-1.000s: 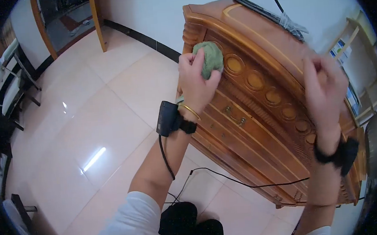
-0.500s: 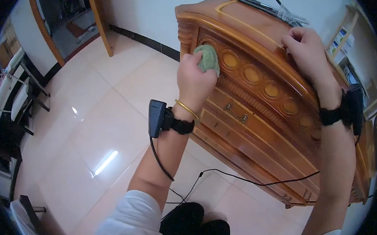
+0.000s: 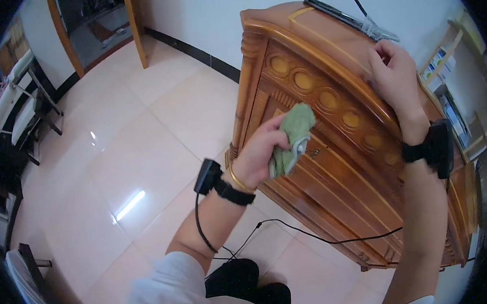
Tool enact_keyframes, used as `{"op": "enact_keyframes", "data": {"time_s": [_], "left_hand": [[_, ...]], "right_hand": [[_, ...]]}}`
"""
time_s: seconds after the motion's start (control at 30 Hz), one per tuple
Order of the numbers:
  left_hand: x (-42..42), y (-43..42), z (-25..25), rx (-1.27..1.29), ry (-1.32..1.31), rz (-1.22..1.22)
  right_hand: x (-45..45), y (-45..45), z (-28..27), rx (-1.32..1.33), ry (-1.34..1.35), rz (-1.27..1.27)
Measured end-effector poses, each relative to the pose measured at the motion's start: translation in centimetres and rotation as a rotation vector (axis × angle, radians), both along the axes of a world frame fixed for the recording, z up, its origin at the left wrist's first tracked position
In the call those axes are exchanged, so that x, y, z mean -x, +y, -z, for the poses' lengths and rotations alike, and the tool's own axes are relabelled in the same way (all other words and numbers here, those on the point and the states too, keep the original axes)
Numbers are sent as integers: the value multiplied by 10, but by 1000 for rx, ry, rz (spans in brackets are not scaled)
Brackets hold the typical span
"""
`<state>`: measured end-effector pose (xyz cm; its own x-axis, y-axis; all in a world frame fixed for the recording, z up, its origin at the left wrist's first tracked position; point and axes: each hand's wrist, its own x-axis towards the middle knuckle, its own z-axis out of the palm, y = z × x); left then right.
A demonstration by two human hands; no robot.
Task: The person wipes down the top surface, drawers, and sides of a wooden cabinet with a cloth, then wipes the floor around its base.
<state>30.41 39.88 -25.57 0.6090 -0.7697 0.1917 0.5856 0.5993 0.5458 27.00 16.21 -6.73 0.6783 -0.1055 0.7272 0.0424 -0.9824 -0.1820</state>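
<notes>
My left hand point(image 3: 259, 156) is closed round a folded green cloth point(image 3: 296, 127) with a pale edge. The cloth is in front of the upper drawers of a carved wooden cabinet point(image 3: 258, 45); whether it touches the wood I cannot tell. My right hand point(image 3: 394, 76) rests on the cabinet's top near the front edge, its fingers curled in. Anything inside those curled fingers is hidden. A row of round carved medallions point(image 3: 304, 80) runs along the upper front, and a metal drawer handle point(image 3: 313, 153) is partly covered by the cloth.
A black cable and bar point(image 3: 335, 11) lie at the back of the cabinet top against the wall. Another cable point(image 3: 329, 241) runs low across the cabinet front. At left are a white folding chair point(image 3: 26, 119) and an open doorway point(image 3: 95, 35); shelves point(image 3: 447, 75) stand at right.
My left hand has moved down, taking the cloth from the upper medallions to lower on the front. More of the cloth shows. My right hand stays on the top; the view has shifted slightly.
</notes>
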Motion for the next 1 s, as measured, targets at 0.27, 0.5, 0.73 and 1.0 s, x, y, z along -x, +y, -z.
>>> {"op": "enact_keyframes", "data": {"time_s": [0.27,0.5,0.73,1.0], "left_hand": [[71,-5,-9,48,203,-69],[124,-28,-28,-115,111,-175],[172,-43,-32,-495,-106,-337],[201,-57,-66,-746,-117,-296]], "right_hand": [[137,75,38,-219,48,-234],[212,54,223,-941,584,-594],[314,12,243,-1432,702,-505],[370,-16,204,-1201,553,-239]]}}
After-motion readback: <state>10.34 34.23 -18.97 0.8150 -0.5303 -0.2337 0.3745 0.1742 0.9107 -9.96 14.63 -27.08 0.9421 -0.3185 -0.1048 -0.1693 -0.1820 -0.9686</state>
